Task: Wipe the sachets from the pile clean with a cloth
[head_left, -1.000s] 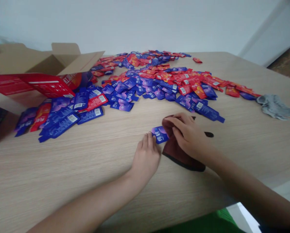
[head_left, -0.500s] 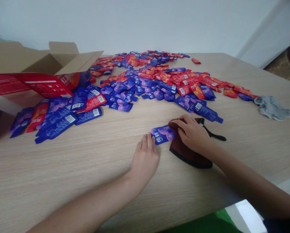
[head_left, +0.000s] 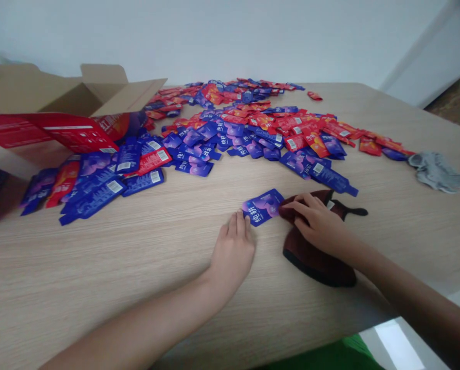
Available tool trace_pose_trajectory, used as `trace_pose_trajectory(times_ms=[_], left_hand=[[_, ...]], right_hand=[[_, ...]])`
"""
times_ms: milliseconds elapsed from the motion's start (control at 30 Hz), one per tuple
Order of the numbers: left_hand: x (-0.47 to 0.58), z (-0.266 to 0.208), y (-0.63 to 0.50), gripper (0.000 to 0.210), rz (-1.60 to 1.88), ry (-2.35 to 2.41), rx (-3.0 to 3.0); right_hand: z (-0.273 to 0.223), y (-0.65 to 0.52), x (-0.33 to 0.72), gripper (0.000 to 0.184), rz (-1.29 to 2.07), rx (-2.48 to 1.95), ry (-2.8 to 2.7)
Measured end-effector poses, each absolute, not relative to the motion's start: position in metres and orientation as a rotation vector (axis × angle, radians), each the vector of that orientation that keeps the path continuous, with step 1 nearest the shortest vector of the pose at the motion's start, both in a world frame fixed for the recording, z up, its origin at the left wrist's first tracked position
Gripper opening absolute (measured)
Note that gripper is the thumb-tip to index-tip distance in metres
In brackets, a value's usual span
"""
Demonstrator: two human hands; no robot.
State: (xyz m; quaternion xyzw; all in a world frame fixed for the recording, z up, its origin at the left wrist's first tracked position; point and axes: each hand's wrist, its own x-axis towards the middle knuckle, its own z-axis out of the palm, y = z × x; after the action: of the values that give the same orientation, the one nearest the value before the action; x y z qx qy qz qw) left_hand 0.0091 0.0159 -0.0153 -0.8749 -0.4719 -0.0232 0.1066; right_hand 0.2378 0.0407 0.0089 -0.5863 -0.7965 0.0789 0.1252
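A flat blue-and-purple sachet (head_left: 266, 206) with white lettering lies on the table in the middle of the view. My left hand (head_left: 235, 244) rests at its near-left corner, with fingers together, pressing it to the tabletop. My right hand (head_left: 316, 218) is closed on a dark maroon cloth piece (head_left: 314, 259) with black trim, pinching its folded upper edge. A short black strap (head_left: 356, 211) sticks out from the cloth on the right. The cloth's upper-left tip touches or slightly overlaps the sachet's right end; I cannot tell which.
Many red and blue sachets (head_left: 230, 134) form a long pile across the back, with more at the left (head_left: 94, 187). An open cardboard box (head_left: 25, 95) with a red printed flap stands at back left. A grey glove (head_left: 440, 172) lies at the right.
My right hand has drawn the cloth to the right and towards me, baring more of the sachet's right end. My left hand stays at the sachet's corner. The sachet has turned slightly.
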Motion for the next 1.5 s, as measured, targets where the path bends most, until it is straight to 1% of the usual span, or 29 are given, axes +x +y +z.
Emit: trace_pose_trajectory(times_ms=[100, 267, 333, 433, 567, 667, 767, 867, 967, 1033, 1133, 1333, 1500], left_hand=[[0.009, -0.016, 0.016, 0.042, -0.079, -1.404, -2.571], [0.008, -0.015, 0.016, 0.040, -0.074, -1.417, -2.588], [0.008, -0.013, 0.016, 0.041, -0.043, -1.422, -2.593], [0.009, -0.011, 0.016, 0.042, -0.003, -1.429, -2.581], [0.008, -0.012, 0.015, 0.042, -0.002, -1.398, -2.568], [0.008, -0.015, 0.015, 0.042, -0.024, -1.357, -2.560], [0.008, -0.016, 0.014, 0.041, -0.053, -1.357, -2.551], [0.009, -0.016, 0.015, 0.041, -0.058, -1.364, -2.556], [0.009, -0.014, 0.015, 0.041, -0.051, -1.362, -2.573], [0.009, -0.013, 0.016, 0.041, -0.046, -1.378, -2.578], [0.009, -0.012, 0.016, 0.041, -0.043, -1.392, -2.583], [0.009, -0.017, 0.015, 0.041, -0.068, -1.361, -2.557], [0.009, -0.017, 0.015, 0.042, -0.071, -1.354, -2.562]], right_hand=[[0.026, 0.049, 0.239, 0.032, 0.277, -1.676, -2.249], [0.041, 0.055, 0.195, 0.036, 0.141, -1.444, -2.207], [0.034, 0.056, 0.174, 0.036, 0.080, -1.389, -2.304], [0.016, 0.057, 0.158, 0.035, -0.047, -1.436, -2.478], [-0.002, 0.058, 0.184, 0.036, -0.130, -1.602, -2.434], [-0.007, 0.062, 0.218, 0.038, -0.109, -1.689, -2.361], [0.001, 0.070, 0.239, 0.038, 0.009, -1.691, -2.369], [0.020, 0.077, 0.233, 0.036, 0.101, -1.645, -2.327], [0.030, 0.072, 0.204, 0.036, 0.038, -1.527, -2.279], [0.026, 0.062, 0.182, 0.037, -0.008, -1.447, -2.344], [0.011, 0.050, 0.165, 0.037, -0.087, -1.446, -2.495], [-0.006, 0.055, 0.209, 0.038, -0.113, -1.600, -2.392], [0.013, 0.065, 0.231, 0.034, 0.075, -1.670, -2.269]])
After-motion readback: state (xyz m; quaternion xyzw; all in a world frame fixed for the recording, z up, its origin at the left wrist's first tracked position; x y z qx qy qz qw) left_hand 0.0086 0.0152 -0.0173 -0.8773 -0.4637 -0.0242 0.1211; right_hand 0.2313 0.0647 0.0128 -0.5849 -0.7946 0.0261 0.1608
